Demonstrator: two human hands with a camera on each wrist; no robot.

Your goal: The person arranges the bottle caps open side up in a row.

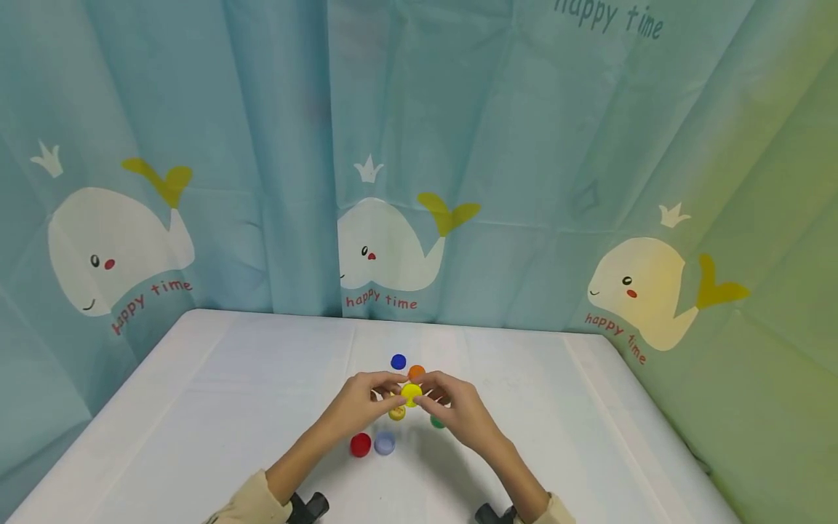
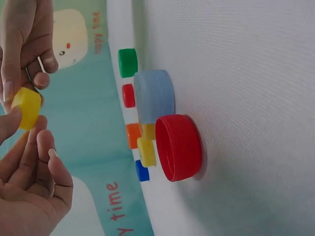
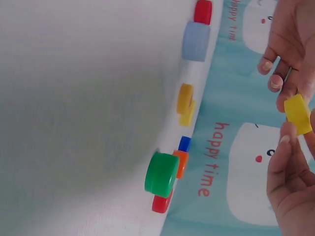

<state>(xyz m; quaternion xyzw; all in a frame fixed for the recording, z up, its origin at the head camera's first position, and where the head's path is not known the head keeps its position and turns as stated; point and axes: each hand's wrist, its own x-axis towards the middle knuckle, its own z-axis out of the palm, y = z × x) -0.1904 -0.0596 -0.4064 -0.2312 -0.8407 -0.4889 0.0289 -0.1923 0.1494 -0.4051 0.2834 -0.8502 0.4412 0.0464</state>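
A yellow bottle cap (image 1: 412,394) is held above the table between both hands. My left hand (image 1: 365,402) pinches it at its left edge, and my right hand (image 1: 463,412) grips the opposite edge. In the left wrist view the raised cap (image 2: 28,109) shows side-on amid the fingers. Below the hands lie a second yellow cap (image 1: 396,413) and, partly covered by the right hand, a green cap (image 1: 437,422). Just beyond the fingertips is an orange cap (image 1: 416,371). Nearer to me, a red cap (image 1: 361,445) lies beside a pale blue cap (image 1: 385,443).
A dark blue cap (image 1: 398,361) lies farthest back in the group. The right wrist view shows another red cap (image 3: 162,202) behind the green one. Everything lies on a white-covered table (image 1: 262,378), with a whale-print curtain (image 1: 288,182) behind it.
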